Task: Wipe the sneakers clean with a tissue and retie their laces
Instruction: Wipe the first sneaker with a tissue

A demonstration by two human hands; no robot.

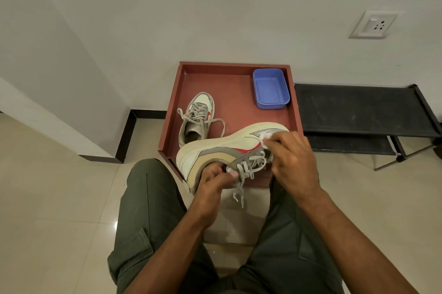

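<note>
A white, grey and red sneaker (222, 147) lies tilted on its side above my knees, sole edge up, toe to the right. My left hand (215, 181) grips it at the collar, fingers inside the opening. Its grey laces (241, 188) hang loose below. My right hand (294, 162) presses a small white tissue (264, 137) against the toe area. The second sneaker (197, 118) stands upright in the red-brown tray (235, 88), laces untied and spread out.
A blue plastic tub (270, 88) sits in the tray's far right corner. A black low rack (363, 112) stands to the right against the wall. A wall socket (374, 24) is above it. Beige floor tiles (59, 198) lie to the left.
</note>
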